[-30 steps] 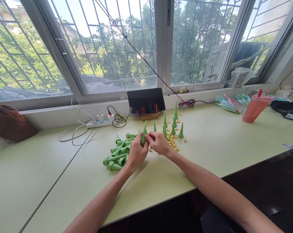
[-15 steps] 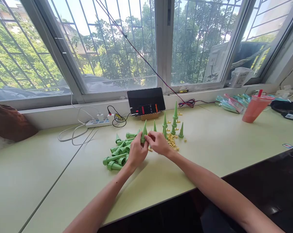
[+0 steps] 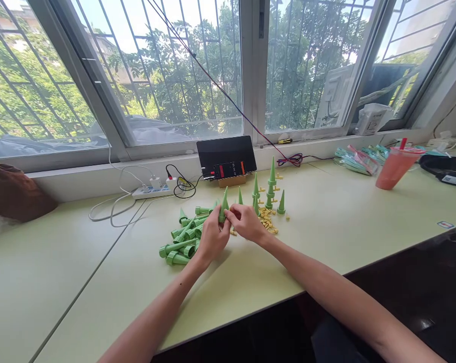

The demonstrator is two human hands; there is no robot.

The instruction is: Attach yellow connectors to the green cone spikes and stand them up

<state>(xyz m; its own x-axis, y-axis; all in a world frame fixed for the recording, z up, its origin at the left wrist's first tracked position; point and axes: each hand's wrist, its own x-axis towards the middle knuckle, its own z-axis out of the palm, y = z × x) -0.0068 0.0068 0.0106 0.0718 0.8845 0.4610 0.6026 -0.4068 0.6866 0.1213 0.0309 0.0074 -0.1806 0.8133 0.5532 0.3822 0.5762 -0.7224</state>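
My left hand (image 3: 214,234) grips a green plastic watering spike (image 3: 224,204), held upright with its point up. Against its lower side, my right hand (image 3: 246,222) pinches a small yellow valve (image 3: 231,207), mostly hidden by the fingers. Left of my hands lies a heap of green spikes (image 3: 180,247), most of them on their sides. Beyond my right hand, loose yellow valves (image 3: 268,222) are scattered on the table. Several spikes stand upright there; some are stacked with yellow valves sticking out sideways, such as the tallest stack (image 3: 271,184). A single spike (image 3: 281,202) stands to their right.
A tablet and phone (image 3: 230,169) lean on a small cardboard box at the back. A power strip (image 3: 152,190) with loose cables lies back left. Towards the right are a red drink cup (image 3: 396,169), plastic-wrapped bundles (image 3: 356,160) and a black strap-like item (image 3: 445,169).
My hands stay together at the spike with almost no visible movement. The whole view has shifted very slightly.
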